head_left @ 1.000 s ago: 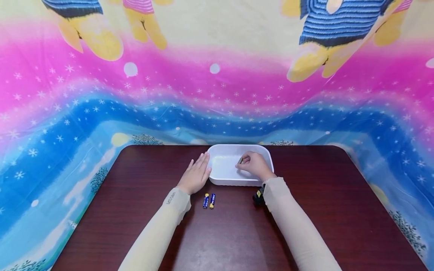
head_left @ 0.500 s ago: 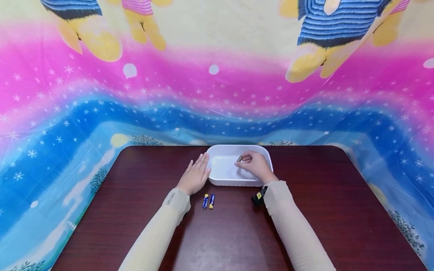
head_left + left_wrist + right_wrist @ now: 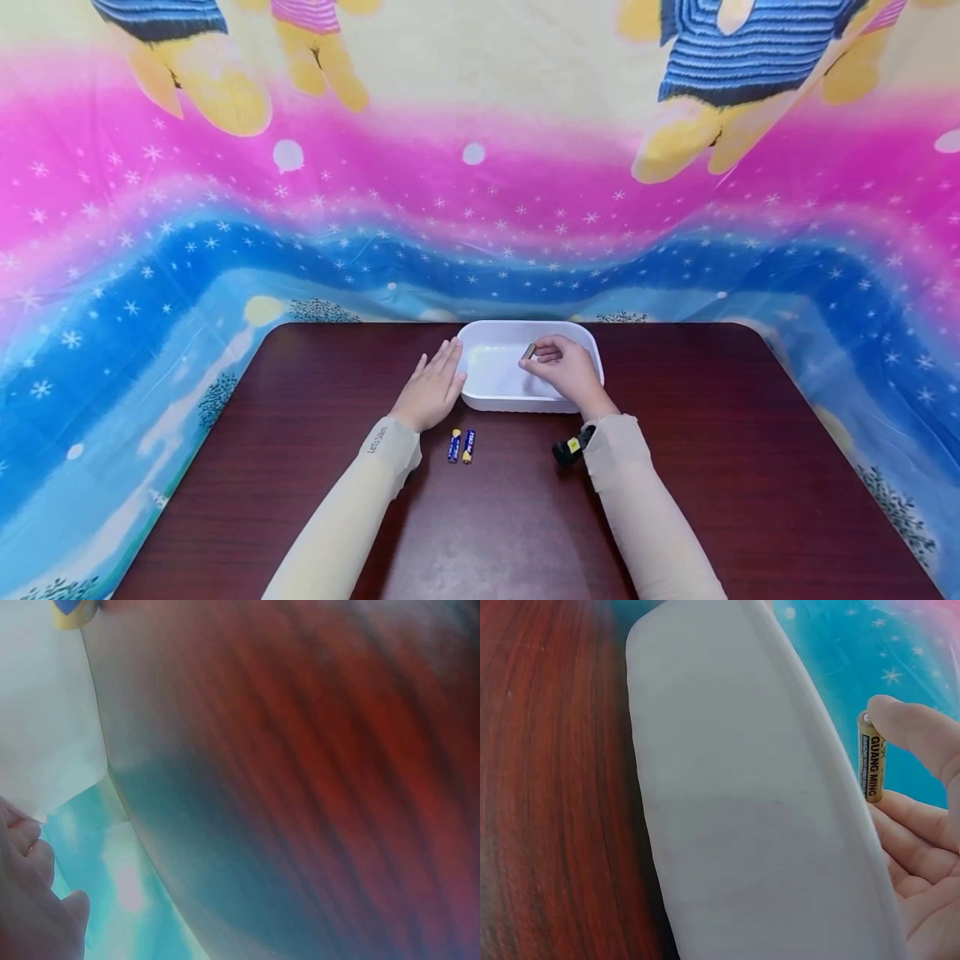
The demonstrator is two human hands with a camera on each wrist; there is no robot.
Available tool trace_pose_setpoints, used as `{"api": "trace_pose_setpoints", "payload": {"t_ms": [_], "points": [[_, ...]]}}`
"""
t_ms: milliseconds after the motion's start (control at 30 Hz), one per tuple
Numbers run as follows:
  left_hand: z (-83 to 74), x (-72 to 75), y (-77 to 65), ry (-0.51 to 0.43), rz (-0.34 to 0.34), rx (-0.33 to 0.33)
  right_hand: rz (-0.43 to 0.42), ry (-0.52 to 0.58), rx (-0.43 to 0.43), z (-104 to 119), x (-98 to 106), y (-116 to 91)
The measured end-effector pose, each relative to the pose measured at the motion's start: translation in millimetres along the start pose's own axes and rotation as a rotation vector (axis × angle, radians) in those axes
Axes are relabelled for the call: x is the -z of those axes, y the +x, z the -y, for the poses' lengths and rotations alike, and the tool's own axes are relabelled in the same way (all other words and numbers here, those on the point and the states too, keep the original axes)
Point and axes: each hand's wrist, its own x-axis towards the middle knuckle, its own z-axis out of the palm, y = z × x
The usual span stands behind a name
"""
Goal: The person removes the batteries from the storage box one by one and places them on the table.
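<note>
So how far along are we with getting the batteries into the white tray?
Nothing looks done yet: the tray shows no battery lying in it. In hand: the right hand pinches one battery over the tray, while the left hand rests flat against the tray's left side. Left: two batteries lie side by side on the table, in front of the tray.
</note>
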Motion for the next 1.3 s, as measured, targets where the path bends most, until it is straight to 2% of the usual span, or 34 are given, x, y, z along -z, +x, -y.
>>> {"api": "trace_pose_setpoints", "payload": {"t_ms": [367,833,1300], "points": [[-2.4,2.7,-0.8,-0.008,0.015,0.006,-0.050,0.046,0.035,6,2,-15],[-1.5,0.7,-0.8,-0.012,0.004,0.004,-0.045,0.163,0.088,12,1,-33],[-2.1,0.9,-1.5,-0.022,-0.001,0.004,-0.039,0.279,0.162,28,-7,-54]]}}
